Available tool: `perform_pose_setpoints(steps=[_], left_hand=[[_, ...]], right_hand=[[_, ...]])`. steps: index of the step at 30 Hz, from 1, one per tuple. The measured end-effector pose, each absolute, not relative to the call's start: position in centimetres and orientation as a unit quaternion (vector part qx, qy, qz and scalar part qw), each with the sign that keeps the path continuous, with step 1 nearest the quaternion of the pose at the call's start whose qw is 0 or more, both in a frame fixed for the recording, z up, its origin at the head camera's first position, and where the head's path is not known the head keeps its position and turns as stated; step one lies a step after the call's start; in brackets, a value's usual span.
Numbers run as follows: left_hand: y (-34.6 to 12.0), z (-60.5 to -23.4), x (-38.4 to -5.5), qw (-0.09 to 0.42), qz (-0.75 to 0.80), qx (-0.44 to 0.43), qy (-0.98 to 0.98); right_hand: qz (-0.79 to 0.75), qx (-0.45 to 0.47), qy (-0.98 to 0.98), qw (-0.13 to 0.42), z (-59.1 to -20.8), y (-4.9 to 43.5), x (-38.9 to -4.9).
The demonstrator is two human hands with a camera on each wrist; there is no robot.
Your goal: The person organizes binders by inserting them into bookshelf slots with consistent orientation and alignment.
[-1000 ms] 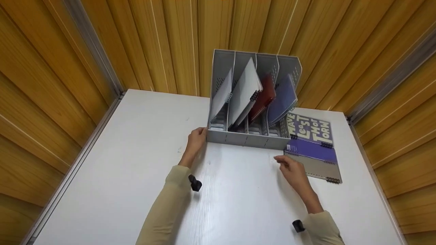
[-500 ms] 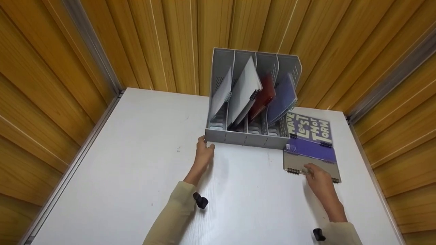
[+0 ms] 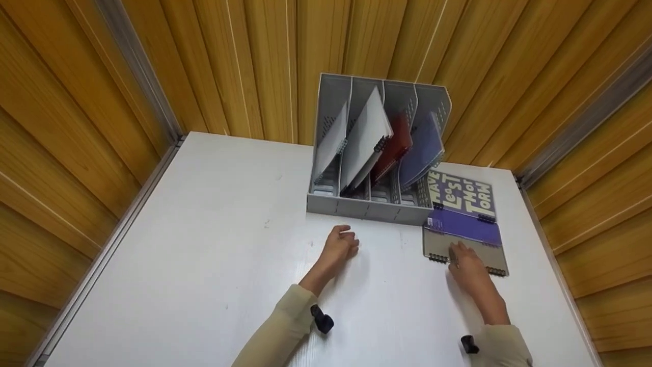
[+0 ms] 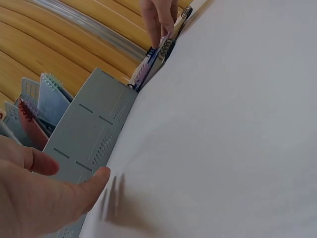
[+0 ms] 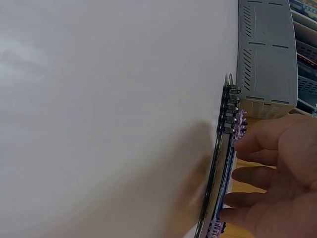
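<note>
The right hand [image 3: 467,267], fingers loose, is nearer, over the brown notebook [image 3: 439,245], ringed edge running sideways; left hand [image 3: 340,247] is empty, relaxed.

The file organizer [image 3: 369,209] is plain grey, its walls broken by rows of slots. In its compartments, from left to right, stand a pale grey notebook [image 3: 331,148], a white notebook [image 3: 362,140] with black coils, a dark red notebook [image 3: 396,145] and a blue-violet notebook [image 3: 422,153]. Beside it, the lettered notebook [image 3: 461,193] carries bold cream capitals on muted purple; the purple notebook [image 3: 466,224] is plain and deep in tone with a small white label [image 3: 434,223], and the taupe notebook [image 3: 437,245] has dark coils. The tabletop [image 3: 204,229] is white with faint marks, the wall panels [image 3: 321,41] golden-brown with wood grain, the sleeves [image 3: 272,329] plain khaki
</note>
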State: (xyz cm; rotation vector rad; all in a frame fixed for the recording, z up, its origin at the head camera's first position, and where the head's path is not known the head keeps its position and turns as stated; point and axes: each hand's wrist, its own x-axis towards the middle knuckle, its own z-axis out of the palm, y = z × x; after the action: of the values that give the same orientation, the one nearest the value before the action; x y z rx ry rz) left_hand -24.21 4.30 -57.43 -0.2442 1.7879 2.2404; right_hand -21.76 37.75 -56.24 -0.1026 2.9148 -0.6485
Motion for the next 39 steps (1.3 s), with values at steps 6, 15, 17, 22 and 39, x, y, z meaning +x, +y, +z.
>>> perform_pose_setpoints(steps=[6,15,17,22,39], left_hand=[[6.0,-57.6,-23.4,0.193,0.768,-0.081,0.606],[8.6,-57.5,-22.3,0.249,0.775,-0.075,0.576],[9.2,-57.5,-22.1,0.255,0.783,-0.076,0.562],[10.6,-57.4,-21.7,0.266,0.809,-0.062,0.521],[10.6,-57.2,-21.4,0.214,0.741,-0.045,0.635]], right_hand=[[-0.195,-0.026,0.974,0.113,-56.3,36.5,-21.1],[-0.168,-0.041,0.98,0.096,-55.3,33.1,-19.1],[-0.157,-0.049,0.982,0.094,-55.0,32.3,-18.6],[-0.145,-0.084,0.981,0.1,-54.4,30.6,-17.3],[-0.181,-0.137,0.972,0.055,-54.6,26.8,-14.5]])
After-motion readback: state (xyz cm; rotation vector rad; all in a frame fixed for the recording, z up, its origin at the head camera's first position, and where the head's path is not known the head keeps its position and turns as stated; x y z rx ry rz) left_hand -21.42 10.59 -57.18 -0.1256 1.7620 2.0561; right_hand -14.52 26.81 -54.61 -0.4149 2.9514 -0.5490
